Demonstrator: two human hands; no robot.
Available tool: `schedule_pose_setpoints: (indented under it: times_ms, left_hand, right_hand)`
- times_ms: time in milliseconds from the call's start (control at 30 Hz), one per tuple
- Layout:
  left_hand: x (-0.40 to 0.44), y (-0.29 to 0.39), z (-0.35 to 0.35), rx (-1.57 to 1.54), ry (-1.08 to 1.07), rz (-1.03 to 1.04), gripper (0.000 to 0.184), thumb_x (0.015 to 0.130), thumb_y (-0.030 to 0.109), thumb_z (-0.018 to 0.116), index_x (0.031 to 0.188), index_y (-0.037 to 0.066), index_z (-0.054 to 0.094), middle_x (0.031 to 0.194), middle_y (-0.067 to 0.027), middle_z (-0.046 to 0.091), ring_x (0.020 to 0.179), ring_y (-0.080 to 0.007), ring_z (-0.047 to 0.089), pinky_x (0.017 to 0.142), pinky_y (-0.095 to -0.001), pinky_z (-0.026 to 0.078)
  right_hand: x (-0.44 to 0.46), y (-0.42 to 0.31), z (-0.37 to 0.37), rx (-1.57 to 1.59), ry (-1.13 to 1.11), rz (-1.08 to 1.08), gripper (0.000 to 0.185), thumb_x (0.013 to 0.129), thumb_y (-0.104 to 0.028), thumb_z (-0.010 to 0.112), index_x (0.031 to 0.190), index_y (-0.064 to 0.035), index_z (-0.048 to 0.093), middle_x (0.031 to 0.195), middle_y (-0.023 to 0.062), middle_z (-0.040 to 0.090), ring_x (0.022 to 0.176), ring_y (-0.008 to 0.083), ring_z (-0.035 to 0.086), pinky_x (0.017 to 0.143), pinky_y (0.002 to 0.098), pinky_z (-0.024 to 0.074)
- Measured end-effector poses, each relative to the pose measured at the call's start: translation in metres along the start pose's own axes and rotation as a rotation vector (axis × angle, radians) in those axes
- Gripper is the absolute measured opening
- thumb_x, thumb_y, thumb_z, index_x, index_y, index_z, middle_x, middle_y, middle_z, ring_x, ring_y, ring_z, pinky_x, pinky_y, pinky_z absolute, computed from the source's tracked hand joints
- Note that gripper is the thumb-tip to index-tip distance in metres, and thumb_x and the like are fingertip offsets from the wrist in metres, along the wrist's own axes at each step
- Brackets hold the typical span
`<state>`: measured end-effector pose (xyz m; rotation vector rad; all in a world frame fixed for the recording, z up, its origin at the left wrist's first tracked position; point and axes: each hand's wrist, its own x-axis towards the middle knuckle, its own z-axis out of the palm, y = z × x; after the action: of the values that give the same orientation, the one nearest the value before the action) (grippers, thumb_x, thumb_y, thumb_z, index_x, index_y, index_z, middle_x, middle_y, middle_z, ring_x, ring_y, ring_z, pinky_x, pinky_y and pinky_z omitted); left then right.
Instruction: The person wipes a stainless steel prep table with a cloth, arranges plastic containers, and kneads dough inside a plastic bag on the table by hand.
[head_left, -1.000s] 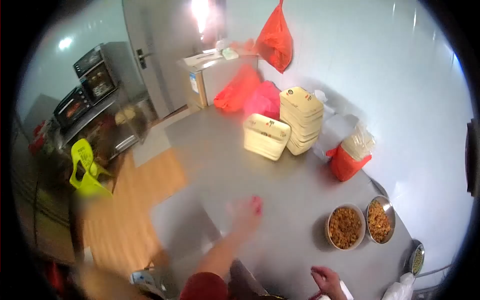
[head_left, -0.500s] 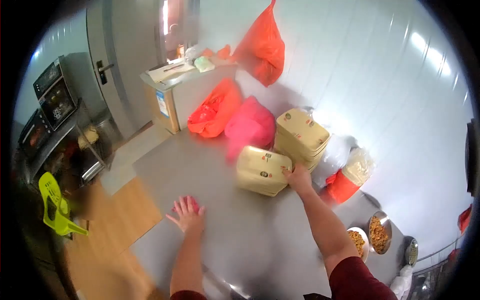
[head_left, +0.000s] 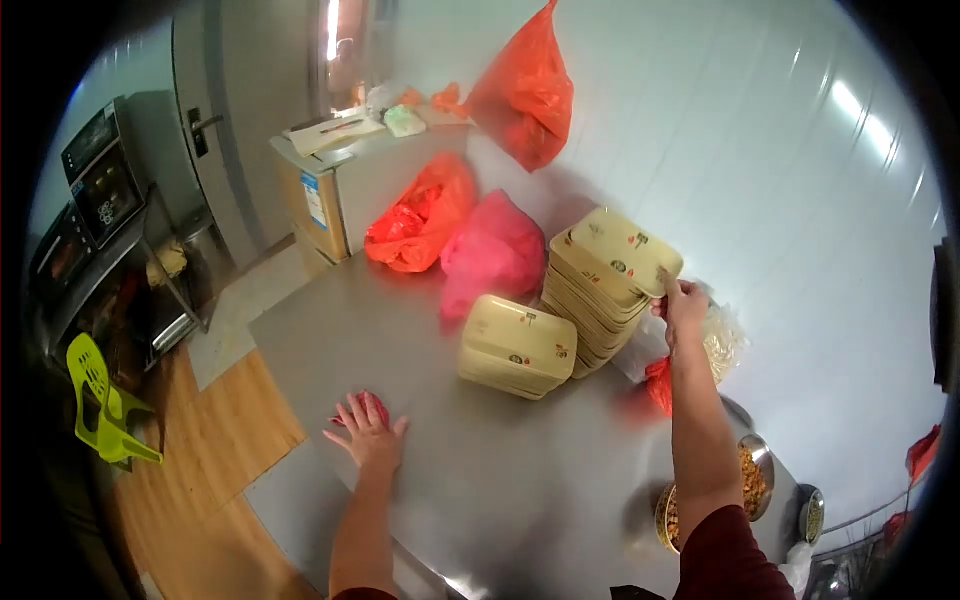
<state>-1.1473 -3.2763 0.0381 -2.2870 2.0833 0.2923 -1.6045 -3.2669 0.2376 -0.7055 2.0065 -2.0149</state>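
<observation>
My right hand [head_left: 684, 308] pinches the right corner of a cream tray [head_left: 622, 252] with small printed pictures. That tray is lifted at an angle over the tall stack of like trays [head_left: 590, 300]. A shorter tray stack [head_left: 518, 345] stands to its left on the grey metal table [head_left: 470, 480]. My left hand [head_left: 370, 438] lies on the table's left part with its fingers spread, over a crumpled red cloth or bag [head_left: 372, 408]. The palm hides part of this red thing.
Behind the stacks lie a pink bag [head_left: 495, 250] and a red bag [head_left: 425, 220]. Another red bag [head_left: 530, 100] hangs on the wall. At the right are bowls of food [head_left: 755, 480], partly behind my right forearm. A green chair [head_left: 100, 405] stands at the far left.
My right hand has moved from between the two stacks to the right of the tall one, and a tray is now lifted in it. My left hand stays nearly in place on the red thing.
</observation>
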Motion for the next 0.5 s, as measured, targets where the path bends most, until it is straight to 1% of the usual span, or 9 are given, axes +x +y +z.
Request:
schedule_pose_setpoints:
  times_ms: [33, 100, 133, 200, 233, 300, 367, 433, 500]
  left_hand:
    - [0.000, 0.001, -0.001, -0.005, 0.001, -0.005, 0.082, 0.087, 0.064, 0.032, 0.147, 0.016, 0.004, 0.153, -0.0078, 0.000, 0.140, -0.0316, -0.002, 0.102, -0.0686, -0.004]
    - [-0.001, 0.000, -0.003, 0.002, -0.034, 0.012, 0.086, 0.085, 0.067, 0.033, 0.147, 0.016, 0.003, 0.153, -0.0082, -0.001, 0.140, -0.0324, -0.002, 0.102, -0.0683, -0.005]
    - [-0.003, 0.001, -0.003, 0.001, -0.037, 0.012, 0.086, 0.085, 0.067, 0.033, 0.147, 0.016, 0.003, 0.153, -0.0082, -0.001, 0.140, -0.0324, -0.002, 0.102, -0.0683, -0.005]
    - [-0.012, 0.005, -0.003, 0.024, -0.067, 0.076, 0.091, 0.082, 0.069, 0.036, 0.147, 0.015, 0.002, 0.153, -0.0093, -0.002, 0.140, -0.0330, -0.003, 0.102, -0.0675, -0.006]
    - [-0.019, 0.007, -0.001, 0.031, -0.066, 0.071, 0.091, 0.082, 0.069, 0.036, 0.147, 0.015, 0.002, 0.153, -0.0093, -0.002, 0.140, -0.0330, -0.003, 0.102, -0.0675, -0.006]
    - [-0.048, 0.015, 0.010, 0.015, 0.017, 0.211, 0.095, 0.079, 0.070, 0.041, 0.147, 0.014, 0.005, 0.153, -0.0111, 0.000, 0.140, -0.0348, -0.001, 0.101, -0.0681, -0.006]
    - [-0.087, 0.023, 0.014, -0.008, 0.017, 0.343, 0.094, 0.078, 0.069, 0.043, 0.147, 0.013, 0.011, 0.152, -0.0130, 0.005, 0.139, -0.0375, 0.002, 0.100, -0.0695, -0.004]
    - [-0.132, 0.033, 0.006, 0.016, -0.091, 0.509, 0.093, 0.077, 0.069, 0.045, 0.145, 0.012, 0.018, 0.151, -0.0146, 0.012, 0.137, -0.0403, 0.007, 0.098, -0.0726, 0.001]
    - [-0.173, 0.038, 0.032, -0.044, -0.134, 0.662, 0.081, 0.079, 0.063, 0.046, 0.140, 0.011, 0.032, 0.147, -0.0130, 0.024, 0.133, -0.0412, 0.022, 0.093, -0.0743, 0.017]
  right_hand:
    - [-0.011, -0.005, -0.002, 0.000, -0.006, -0.004, 0.023, 0.086, -0.015, 0.061, 0.097, 0.0025, 0.052, 0.069, 0.0104, 0.058, 0.044, 0.0140, 0.053, 0.034, 0.0268, 0.0407]
    - [-0.044, -0.005, -0.016, -0.084, -0.071, 0.030, 0.027, 0.085, -0.018, 0.063, 0.097, 0.0032, 0.052, 0.077, 0.0092, 0.060, 0.059, 0.0163, 0.058, 0.048, 0.0298, 0.0480]
    - [-0.045, 0.041, -0.020, -0.220, -0.053, -0.083, 0.029, 0.085, -0.022, 0.062, 0.097, 0.0028, 0.053, 0.080, 0.0082, 0.061, 0.065, 0.0176, 0.058, 0.056, 0.0315, 0.0489]
    - [-0.074, 0.094, -0.020, -0.356, -0.176, -0.257, 0.036, 0.085, -0.033, 0.062, 0.096, 0.0011, 0.054, 0.084, 0.0101, 0.062, 0.066, 0.0204, 0.059, 0.057, 0.0327, 0.0486]
    - [-0.105, 0.099, -0.001, -0.353, -0.314, -0.307, 0.042, 0.084, -0.041, 0.061, 0.095, -0.0004, 0.055, 0.084, 0.0130, 0.062, 0.061, 0.0220, 0.061, 0.049, 0.0323, 0.0475]
    - [-0.132, 0.101, 0.023, -0.707, -0.314, -0.284, 0.043, 0.080, -0.041, 0.064, 0.089, 0.0003, 0.056, 0.084, 0.0174, 0.063, 0.069, 0.0306, 0.062, 0.062, 0.0390, 0.0492]
    - [-0.133, 0.092, 0.034, -0.758, -0.325, -0.242, 0.042, 0.079, -0.039, 0.065, 0.090, 0.0009, 0.056, 0.084, 0.0189, 0.063, 0.073, 0.0332, 0.062, 0.067, 0.0406, 0.0486]
    - [-0.136, 0.078, 0.044, -0.813, -0.347, -0.217, 0.042, 0.077, -0.037, 0.066, 0.090, 0.0014, 0.057, 0.083, 0.0205, 0.063, 0.077, 0.0358, 0.062, 0.072, 0.0422, 0.0480]
    - [-0.131, 0.058, 0.043, -0.885, -0.266, -0.219, 0.035, 0.076, -0.030, 0.066, 0.088, 0.0015, 0.057, 0.081, 0.0202, 0.063, 0.078, 0.0360, 0.062, 0.072, 0.0428, 0.0480]
